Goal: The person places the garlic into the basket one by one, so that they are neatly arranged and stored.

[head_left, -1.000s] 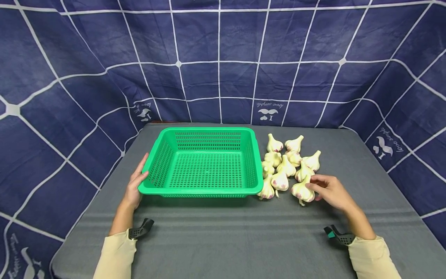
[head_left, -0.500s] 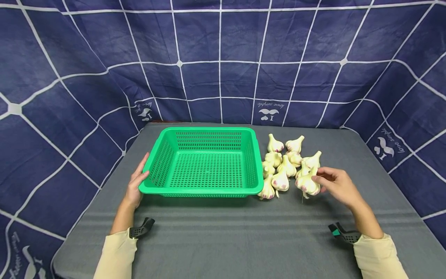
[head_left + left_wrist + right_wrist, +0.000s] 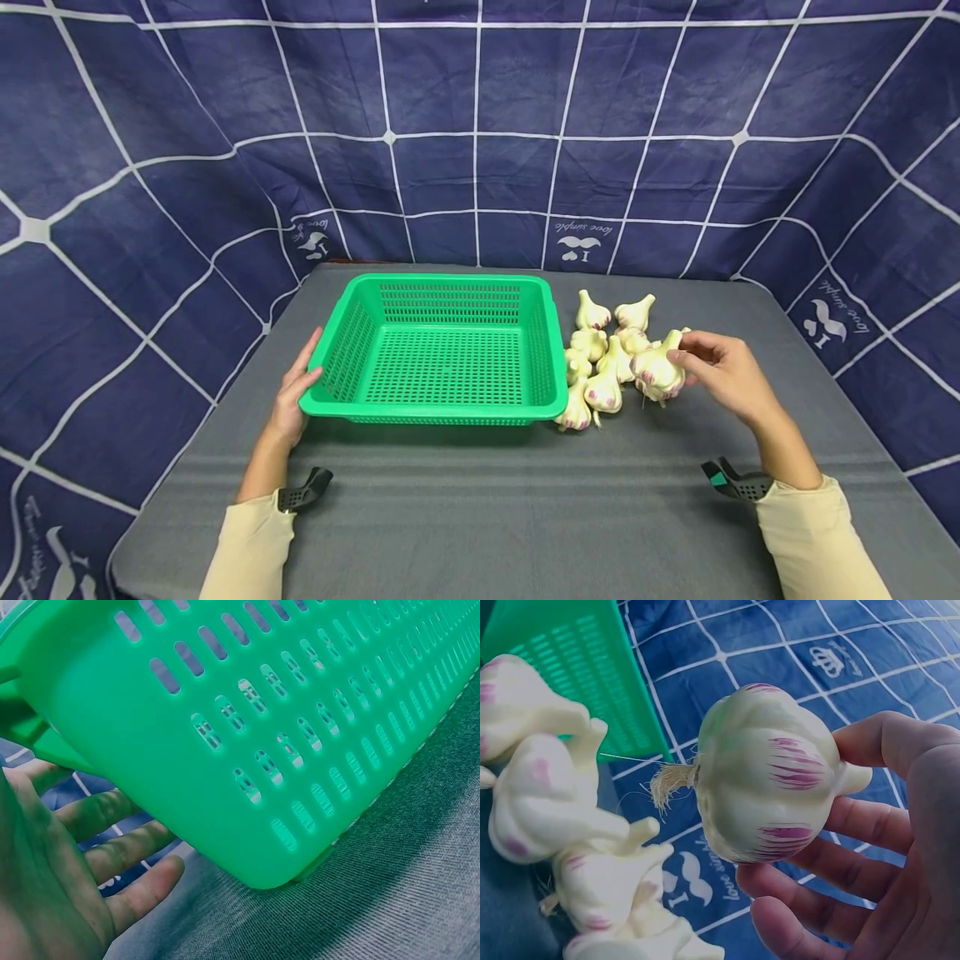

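My left hand [image 3: 291, 398] is at the left side of a green plastic basket [image 3: 450, 411], thumb at the rim. In the left wrist view, its fingers [image 3: 142, 896] reach out fairly straight beside the slotted basket wall [image 3: 135, 705]. My right hand [image 3: 723, 371] pinches a garlic bulb [image 3: 658, 373] by its neck, thumb and fingers around the stem. The right wrist view shows this purple-streaked bulb [image 3: 769, 780] with its root tuft pointing away from the palm. Held over the right edge of the garlic pile, it hides some bulbs behind it.
Several other garlic bulbs [image 3: 603, 392] lie bunched on the grey tabletop [image 3: 480, 508], right beside the basket. A blue checked cloth [image 3: 517, 175] hangs behind and along both sides. Black straps [image 3: 303, 492] ring both wrists.
My right hand has lifted the garlic bulb from the front of the pile and moved it upward and away from me. The left hand and basket stay in place.
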A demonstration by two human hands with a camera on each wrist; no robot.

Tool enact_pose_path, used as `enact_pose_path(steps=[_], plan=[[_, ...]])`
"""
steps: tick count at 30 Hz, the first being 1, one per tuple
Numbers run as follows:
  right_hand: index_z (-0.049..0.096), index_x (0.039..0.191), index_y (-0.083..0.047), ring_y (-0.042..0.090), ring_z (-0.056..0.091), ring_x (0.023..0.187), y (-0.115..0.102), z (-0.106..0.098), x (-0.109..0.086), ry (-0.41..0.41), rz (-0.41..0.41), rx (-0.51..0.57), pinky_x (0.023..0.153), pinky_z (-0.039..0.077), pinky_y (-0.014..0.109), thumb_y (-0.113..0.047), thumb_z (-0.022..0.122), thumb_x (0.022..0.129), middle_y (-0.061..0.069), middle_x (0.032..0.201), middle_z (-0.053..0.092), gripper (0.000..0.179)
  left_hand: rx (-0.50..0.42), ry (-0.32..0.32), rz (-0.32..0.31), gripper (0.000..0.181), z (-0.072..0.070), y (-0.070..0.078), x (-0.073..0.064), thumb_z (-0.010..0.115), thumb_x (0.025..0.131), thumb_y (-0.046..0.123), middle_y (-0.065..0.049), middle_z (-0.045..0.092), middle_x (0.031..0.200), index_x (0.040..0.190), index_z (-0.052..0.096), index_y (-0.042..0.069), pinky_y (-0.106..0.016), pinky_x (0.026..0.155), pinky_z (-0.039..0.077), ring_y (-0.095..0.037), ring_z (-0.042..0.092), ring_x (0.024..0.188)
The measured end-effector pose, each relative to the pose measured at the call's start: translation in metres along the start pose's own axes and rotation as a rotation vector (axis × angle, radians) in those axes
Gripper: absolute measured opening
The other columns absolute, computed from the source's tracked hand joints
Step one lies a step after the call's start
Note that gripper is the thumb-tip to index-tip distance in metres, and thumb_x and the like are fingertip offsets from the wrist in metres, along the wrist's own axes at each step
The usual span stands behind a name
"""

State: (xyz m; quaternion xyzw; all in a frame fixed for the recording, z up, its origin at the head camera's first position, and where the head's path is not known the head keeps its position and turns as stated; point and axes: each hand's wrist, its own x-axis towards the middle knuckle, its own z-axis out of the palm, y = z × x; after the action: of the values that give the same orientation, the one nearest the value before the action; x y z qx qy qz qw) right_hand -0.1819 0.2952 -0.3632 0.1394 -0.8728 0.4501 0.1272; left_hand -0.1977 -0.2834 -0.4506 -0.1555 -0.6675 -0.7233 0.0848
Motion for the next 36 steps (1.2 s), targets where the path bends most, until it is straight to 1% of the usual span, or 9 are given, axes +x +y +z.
enact_pose_path(steps=[6,9,11,17,20,25,28,32,36], plan=[[0.068,0.105,0.008,0.010,0.062,0.063,-0.007,0.004,0.008,-0.004,0.009,-0.015,0.056,0.051,0.023,-0.006,0.064,0.093,-0.014,0.083,0.064,0.019,-0.005,0.002,-0.002,0.059,0.000,0.000,0.001,0.033,0.100,0.008,0.000,0.032,0.153,0.157,0.017,0.001,-0.018,0.098,0.036,-0.008,0.041,0.125],[0.068,0.103,0.007,0.012,0.062,0.062,-0.012,0.006,0.011,0.001,-0.001,-0.016,0.055,0.050,0.024,-0.007,0.064,0.093,-0.013,0.081,0.063,0.018,-0.002,-0.002,0.000,0.060,0.001,0.000,0.003,0.033,0.099,0.007,-0.003,0.030,0.156,0.156,0.017,0.000,-0.018,0.100,0.034,-0.007,0.040,0.127],[0.068,0.101,0.007,0.010,0.061,0.063,-0.015,0.007,0.013,0.010,-0.014,-0.011,0.055,0.050,0.023,-0.007,0.065,0.093,-0.011,0.081,0.064,0.016,-0.011,-0.006,0.000,0.060,0.001,0.000,0.005,0.033,0.099,0.006,-0.004,0.030,0.155,0.157,0.017,0.001,-0.018,0.101,0.034,-0.008,0.040,0.128],[0.069,0.099,0.005,0.010,0.062,0.062,-0.025,0.012,0.025,0.031,-0.035,0.001,0.052,0.049,0.023,-0.007,0.066,0.092,-0.011,0.079,0.063,0.014,-0.036,-0.012,-0.003,0.060,0.001,-0.002,0.006,0.033,0.099,0.006,0.000,0.035,0.150,0.157,0.018,0.002,-0.019,0.099,0.036,-0.010,0.043,0.125],[0.069,0.096,0.003,0.013,0.062,0.061,-0.031,0.018,0.034,0.031,-0.042,0.002,0.054,0.049,0.023,-0.008,0.066,0.092,-0.007,0.079,0.064,0.012,-0.045,-0.008,0.005,0.060,0.001,-0.003,0.005,0.034,0.099,0.007,0.001,0.035,0.150,0.157,0.018,0.002,-0.019,0.099,0.036,-0.010,0.043,0.125],[0.070,0.095,0.002,0.011,0.061,0.060,-0.039,0.029,0.054,0.013,-0.062,0.012,0.055,0.049,0.024,-0.010,0.067,0.092,0.000,0.084,0.067,0.012,-0.065,0.003,0.015,0.060,0.000,-0.004,0.004,0.032,0.099,0.005,0.003,0.038,0.148,0.157,0.017,0.001,-0.020,0.099,0.037,-0.011,0.044,0.124],[0.069,0.094,0.002,0.008,0.060,0.063,-0.042,0.036,0.065,-0.001,-0.074,0.027,0.055,0.050,0.025,-0.011,0.067,0.092,0.000,0.083,0.066,0.013,-0.070,0.001,0.018,0.060,0.000,-0.005,0.003,0.032,0.099,0.005,0.004,0.040,0.147,0.157,0.016,0.000,-0.020,0.098,0.038,-0.012,0.045,0.124],[0.069,0.092,0.001,0.008,0.060,0.066,-0.049,0.043,0.078,-0.009,-0.093,0.050,0.055,0.052,0.025,-0.012,0.068,0.092,-0.002,0.080,0.064,0.013,-0.075,-0.001,0.024,0.060,0.000,-0.005,0.003,0.031,0.099,0.005,0.005,0.041,0.147,0.157,0.017,0.000,-0.021,0.098,0.038,-0.012,0.045,0.124],[0.070,0.091,-0.001,0.010,0.060,0.063,-0.056,0.050,0.088,-0.017,-0.109,0.049,0.053,0.051,0.025,-0.015,0.069,0.092,0.003,0.079,0.063,0.014,-0.080,0.003,0.030,0.060,0.001,-0.005,0.003,0.031,0.098,0.004,0.005,0.043,0.146,0.156,0.017,0.000,-0.021,0.097,0.039,-0.012,0.046,0.123]])
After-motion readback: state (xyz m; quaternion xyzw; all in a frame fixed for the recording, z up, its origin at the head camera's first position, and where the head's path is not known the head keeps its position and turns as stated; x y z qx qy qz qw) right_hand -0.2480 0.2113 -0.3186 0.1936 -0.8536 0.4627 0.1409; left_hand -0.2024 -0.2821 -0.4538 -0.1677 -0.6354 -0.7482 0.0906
